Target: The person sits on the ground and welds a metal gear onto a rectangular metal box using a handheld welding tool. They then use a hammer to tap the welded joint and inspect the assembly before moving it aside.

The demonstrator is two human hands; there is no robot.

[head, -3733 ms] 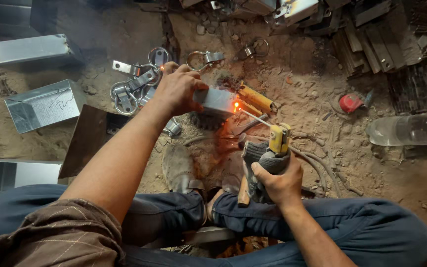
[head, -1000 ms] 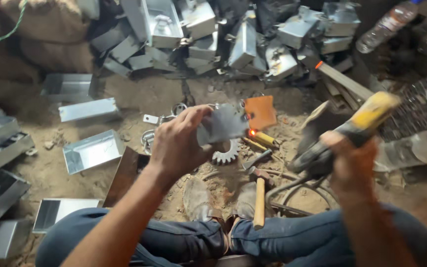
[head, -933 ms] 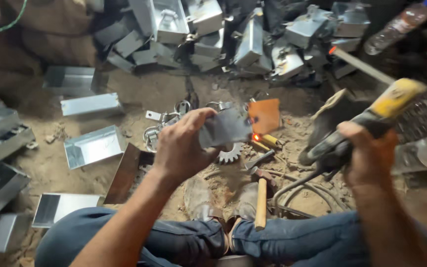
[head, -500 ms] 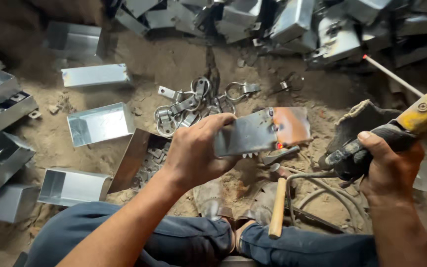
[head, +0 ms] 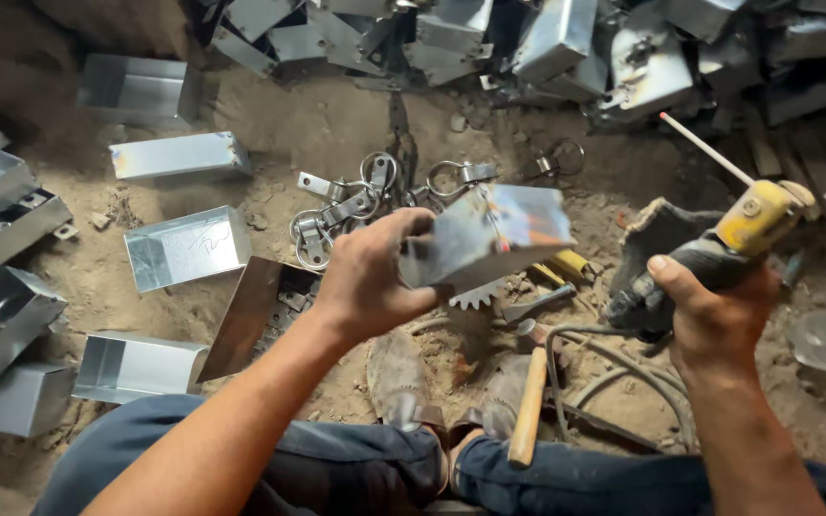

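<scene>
The left hand [head: 367,277] grips a folded sheet-metal piece [head: 485,237] raised over the dirt floor's middle, the right hand [head: 714,315] clenches a welding electrode holder [head: 719,250]; risk: bare skin near the fresh weld may burn or the piece may slip.

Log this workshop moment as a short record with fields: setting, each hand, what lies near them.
setting: dirt floor, person seated, seen from above
left hand: grips a folded sheet-metal piece, raised off the ground
right hand: holds a welding electrode holder with a rod in it
between the legs: wooden-handled hammer
ahead: metal ring clamps
left side: open metal boxes
far edge: pile of metal boxes
</scene>
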